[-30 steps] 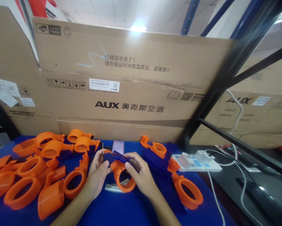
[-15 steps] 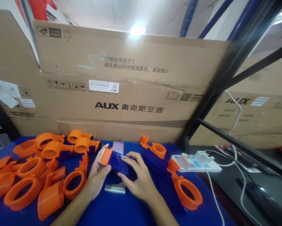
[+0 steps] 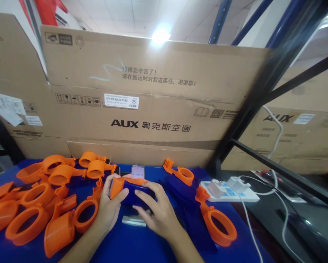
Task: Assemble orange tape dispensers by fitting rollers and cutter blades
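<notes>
Both my hands hold one orange and dark blue plastic part [image 3: 127, 189] just above the blue table [image 3: 136, 244]. My left hand [image 3: 107, 209] grips its orange end, thumb on the front. My right hand [image 3: 155, 212] wraps its fingers over the dark blue body. A small silver metal piece [image 3: 133, 220] lies on the table right below my hands. A phone [image 3: 137, 171] with a lit screen lies just behind the part.
Several orange ring-shaped parts [image 3: 38, 208] are heaped at the left. Two more orange ring parts [image 3: 217, 223] lie at the right. A white power strip [image 3: 229, 190] with plugs and white cables sits at the right edge. Big cardboard boxes [image 3: 153, 106] wall the back.
The part has been turned over in my hands: its orange ring faced me a second ago, now the dark blue body is on top. My right hand has closed over it.
</notes>
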Tool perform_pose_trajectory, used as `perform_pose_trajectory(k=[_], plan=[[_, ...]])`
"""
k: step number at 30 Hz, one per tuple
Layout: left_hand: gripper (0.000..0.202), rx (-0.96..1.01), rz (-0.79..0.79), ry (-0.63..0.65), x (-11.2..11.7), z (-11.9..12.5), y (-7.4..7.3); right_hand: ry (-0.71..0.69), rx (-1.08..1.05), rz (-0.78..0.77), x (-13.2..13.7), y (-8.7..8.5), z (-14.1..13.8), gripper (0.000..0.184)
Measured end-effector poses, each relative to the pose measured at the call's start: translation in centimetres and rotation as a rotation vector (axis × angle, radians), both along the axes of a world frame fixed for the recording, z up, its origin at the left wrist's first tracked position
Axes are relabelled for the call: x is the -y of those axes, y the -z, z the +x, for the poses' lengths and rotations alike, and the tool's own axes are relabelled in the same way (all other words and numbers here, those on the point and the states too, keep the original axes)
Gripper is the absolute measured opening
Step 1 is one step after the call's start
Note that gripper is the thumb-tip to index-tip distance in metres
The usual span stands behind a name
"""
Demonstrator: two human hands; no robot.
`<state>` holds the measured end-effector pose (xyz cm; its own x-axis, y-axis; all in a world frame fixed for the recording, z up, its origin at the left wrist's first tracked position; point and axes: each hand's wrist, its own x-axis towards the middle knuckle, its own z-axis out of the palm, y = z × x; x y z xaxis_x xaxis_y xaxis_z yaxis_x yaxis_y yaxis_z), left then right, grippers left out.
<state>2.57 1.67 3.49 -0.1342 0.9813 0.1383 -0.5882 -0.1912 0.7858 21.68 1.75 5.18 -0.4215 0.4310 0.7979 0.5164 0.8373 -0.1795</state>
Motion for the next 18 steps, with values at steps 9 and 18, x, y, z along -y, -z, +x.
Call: perform_pose_trajectory(k=[9,18], plan=[[0.054,0.01,-0.006,0.067,-0.4,-0.4,0.5,-0.005,-0.026,-0.057,0.2,-0.2,0.1,0.043],[0.097,-0.348,0.254,0.261,-0.1,0.3,2.6,0.042,-0.359,-0.629,-0.5,-0.4,0.5,0.041]])
